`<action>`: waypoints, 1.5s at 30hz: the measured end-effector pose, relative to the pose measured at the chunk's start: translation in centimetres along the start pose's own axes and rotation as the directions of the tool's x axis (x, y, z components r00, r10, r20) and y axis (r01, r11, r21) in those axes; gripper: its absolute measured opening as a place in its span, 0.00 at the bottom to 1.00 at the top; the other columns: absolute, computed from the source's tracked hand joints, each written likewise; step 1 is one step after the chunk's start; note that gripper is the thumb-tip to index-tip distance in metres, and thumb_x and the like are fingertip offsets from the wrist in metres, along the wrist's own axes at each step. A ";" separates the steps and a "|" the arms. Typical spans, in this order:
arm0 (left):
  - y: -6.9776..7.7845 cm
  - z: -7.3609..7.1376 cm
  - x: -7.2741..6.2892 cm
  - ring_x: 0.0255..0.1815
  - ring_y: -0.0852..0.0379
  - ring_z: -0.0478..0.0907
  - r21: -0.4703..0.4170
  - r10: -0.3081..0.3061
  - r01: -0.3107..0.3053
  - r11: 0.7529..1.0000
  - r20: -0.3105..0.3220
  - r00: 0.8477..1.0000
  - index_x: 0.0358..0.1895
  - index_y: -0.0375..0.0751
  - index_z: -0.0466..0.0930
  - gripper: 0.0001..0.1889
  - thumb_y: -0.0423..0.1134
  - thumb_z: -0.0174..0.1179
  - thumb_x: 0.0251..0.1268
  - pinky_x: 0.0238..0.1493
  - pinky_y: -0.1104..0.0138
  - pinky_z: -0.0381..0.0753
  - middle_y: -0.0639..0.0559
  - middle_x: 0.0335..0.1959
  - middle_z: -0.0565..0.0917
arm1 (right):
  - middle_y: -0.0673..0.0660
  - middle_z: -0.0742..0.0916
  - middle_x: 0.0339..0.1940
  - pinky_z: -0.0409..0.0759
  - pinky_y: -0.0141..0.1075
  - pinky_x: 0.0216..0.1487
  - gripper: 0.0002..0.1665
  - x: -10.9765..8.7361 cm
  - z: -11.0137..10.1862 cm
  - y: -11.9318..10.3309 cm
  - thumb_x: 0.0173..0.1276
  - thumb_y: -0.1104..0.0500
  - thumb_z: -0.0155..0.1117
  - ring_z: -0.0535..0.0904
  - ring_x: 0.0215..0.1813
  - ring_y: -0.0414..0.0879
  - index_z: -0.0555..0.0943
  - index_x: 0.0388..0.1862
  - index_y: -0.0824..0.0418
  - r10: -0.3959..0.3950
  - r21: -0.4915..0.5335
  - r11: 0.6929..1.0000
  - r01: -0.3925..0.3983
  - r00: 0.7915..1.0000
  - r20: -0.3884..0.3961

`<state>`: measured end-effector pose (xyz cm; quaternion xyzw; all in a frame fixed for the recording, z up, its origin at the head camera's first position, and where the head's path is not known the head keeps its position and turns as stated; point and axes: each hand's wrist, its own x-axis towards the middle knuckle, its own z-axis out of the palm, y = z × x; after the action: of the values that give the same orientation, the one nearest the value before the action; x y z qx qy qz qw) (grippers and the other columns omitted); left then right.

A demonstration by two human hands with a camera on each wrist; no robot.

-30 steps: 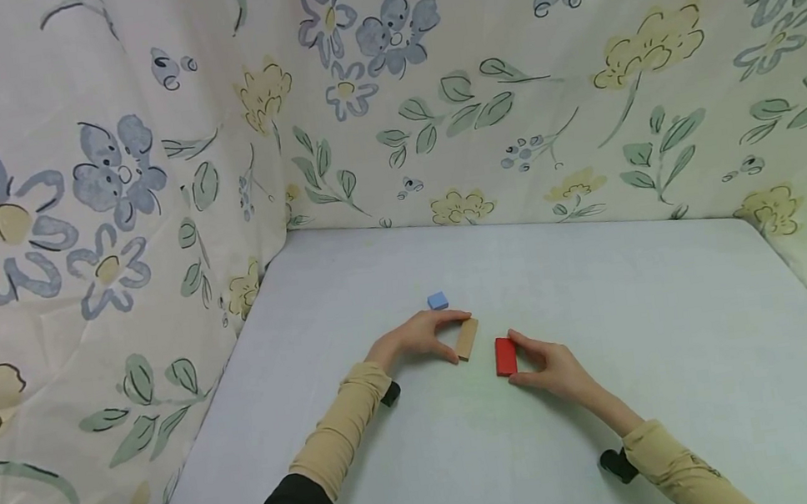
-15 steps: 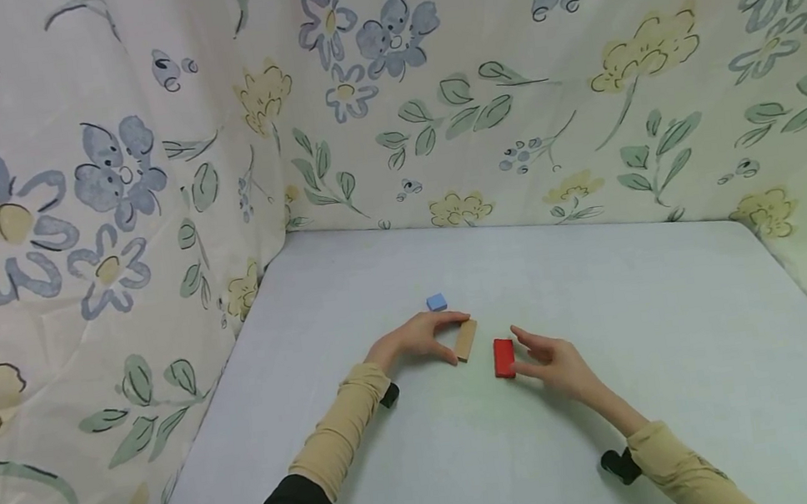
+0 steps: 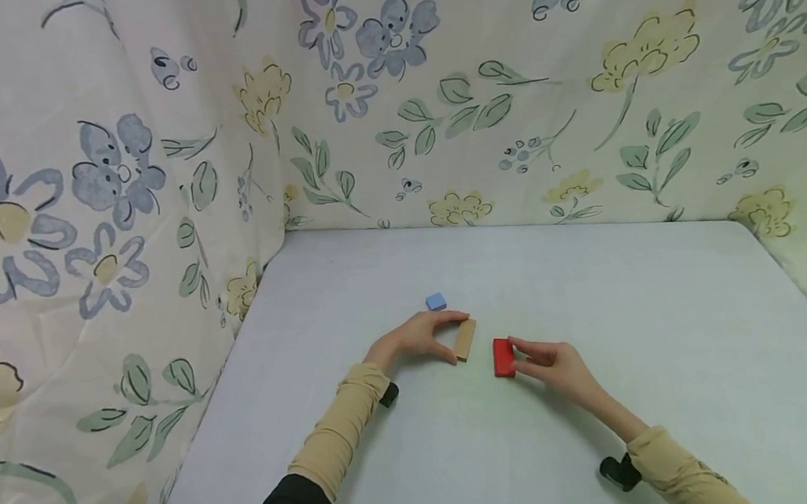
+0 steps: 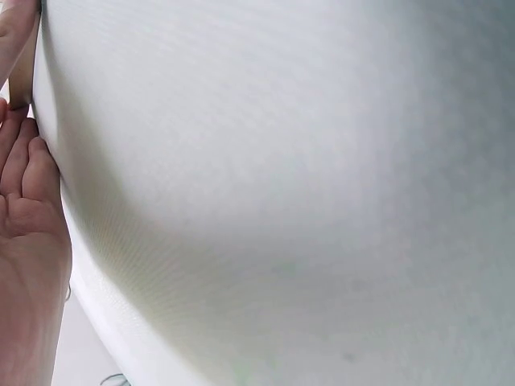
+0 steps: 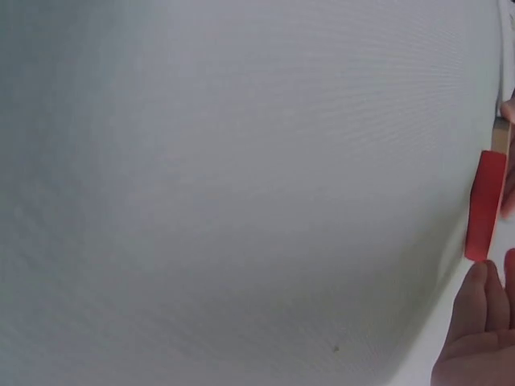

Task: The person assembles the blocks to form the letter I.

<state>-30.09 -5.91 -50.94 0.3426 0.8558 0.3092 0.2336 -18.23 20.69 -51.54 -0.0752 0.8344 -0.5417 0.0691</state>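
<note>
A flat wooden block [image 3: 466,340] lies on the white table, its long side running away from me. My left hand [image 3: 421,336] pinches it lengthwise, index finger at the far end and thumb at the near end. Just to the right is a red rectangular block [image 3: 503,357]. At its right side are the index fingertip and thumb tip of my right hand [image 3: 553,361], which is not wrapped round it. In the right wrist view, straight fingers [image 5: 476,301] reach the end of the red block [image 5: 486,205]. The left wrist view shows only a sliver of the wooden block [image 4: 22,72].
A small blue block [image 3: 436,302] sits just beyond my left hand. The white table [image 3: 643,298] stretches out on both sides. Cloth with a floral print [image 3: 479,125] hangs along its back and sides.
My right hand had thumb and index finger at the red block's two ends; it let go, and its fingertips came to the block's right side. The left hand stays on the wooden block.
</note>
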 end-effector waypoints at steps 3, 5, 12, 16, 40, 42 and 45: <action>-0.1 0.1 0.0 0.73 0.59 0.59 0.002 0.003 -0.003 1.000 -0.001 1.000 0.70 0.53 0.63 0.43 0.44 0.73 0.48 0.74 0.62 0.57 0.58 0.71 0.66 | 0.60 0.82 0.58 0.75 0.19 0.42 0.28 0.0 0.1 0.1 0.60 0.54 0.69 0.77 0.62 0.55 0.78 0.60 0.57 0.010 0.002 1.000 -0.010 1.000 -0.010; -0.1 0.1 0.1 0.73 0.59 0.59 0.006 0.002 -0.002 1.000 -0.003 1.000 0.70 0.54 0.63 0.43 0.45 0.73 0.48 0.74 0.61 0.58 0.58 0.71 0.66 | 0.59 0.82 0.58 0.75 0.19 0.43 0.28 0.0 0.3 0.3 0.60 0.53 0.69 0.77 0.62 0.55 0.78 0.60 0.57 0.023 -0.009 1.000 -0.023 1.000 -0.012; 0.0 0.1 0.0 0.73 0.59 0.59 0.018 -0.006 0.007 1.000 -0.009 1.000 0.70 0.56 0.63 0.43 0.46 0.73 0.47 0.74 0.62 0.57 0.59 0.71 0.66 | 0.60 0.81 0.60 0.80 0.33 0.54 0.27 0.1 0.8 0.8 0.60 0.53 0.69 0.75 0.64 0.55 0.79 0.59 0.55 0.059 -0.060 0.996 -0.061 0.998 -0.030; 0.1 0.0 0.0 0.74 0.60 0.58 0.017 -0.014 0.014 1.000 -0.006 1.000 0.70 0.56 0.63 0.43 0.46 0.73 0.48 0.74 0.62 0.57 0.59 0.72 0.65 | 0.60 0.80 0.60 0.80 0.41 0.56 0.27 0.0 1.0 0.9 0.59 0.54 0.69 0.75 0.64 0.55 0.79 0.59 0.54 0.061 -0.066 0.996 -0.064 0.997 -0.045; -0.1 -0.1 0.1 0.74 0.58 0.58 0.025 -0.005 0.005 1.000 -0.001 1.000 0.70 0.57 0.63 0.43 0.47 0.73 0.48 0.74 0.60 0.57 0.57 0.72 0.65 | 0.60 0.81 0.59 0.75 0.51 0.61 0.26 0.3 1.0 0.6 0.59 0.57 0.70 0.73 0.65 0.57 0.79 0.58 0.55 0.075 -0.105 0.991 -0.081 0.995 -0.065; -0.1 -0.1 0.0 0.74 0.58 0.58 0.029 -0.005 0.005 1.000 -0.001 1.000 0.70 0.57 0.63 0.43 0.46 0.73 0.48 0.74 0.60 0.57 0.57 0.72 0.65 | 0.61 0.81 0.59 0.75 0.51 0.61 0.26 0.3 1.0 0.6 0.59 0.57 0.70 0.73 0.65 0.57 0.79 0.58 0.55 0.077 -0.107 0.991 -0.083 0.995 -0.064; -0.1 -0.2 0.0 0.74 0.58 0.58 0.031 -0.005 0.005 1.000 -0.002 1.000 0.70 0.57 0.63 0.43 0.46 0.73 0.48 0.74 0.60 0.57 0.57 0.72 0.65 | 0.60 0.81 0.59 0.75 0.50 0.61 0.26 0.4 1.0 0.7 0.60 0.57 0.69 0.74 0.65 0.57 0.79 0.59 0.56 0.073 -0.121 0.989 -0.080 0.995 -0.061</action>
<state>-30.22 -6.00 -50.88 0.3439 0.8615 0.2958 0.2282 -18.51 20.00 -52.61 -0.0319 0.8702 -0.4878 0.0614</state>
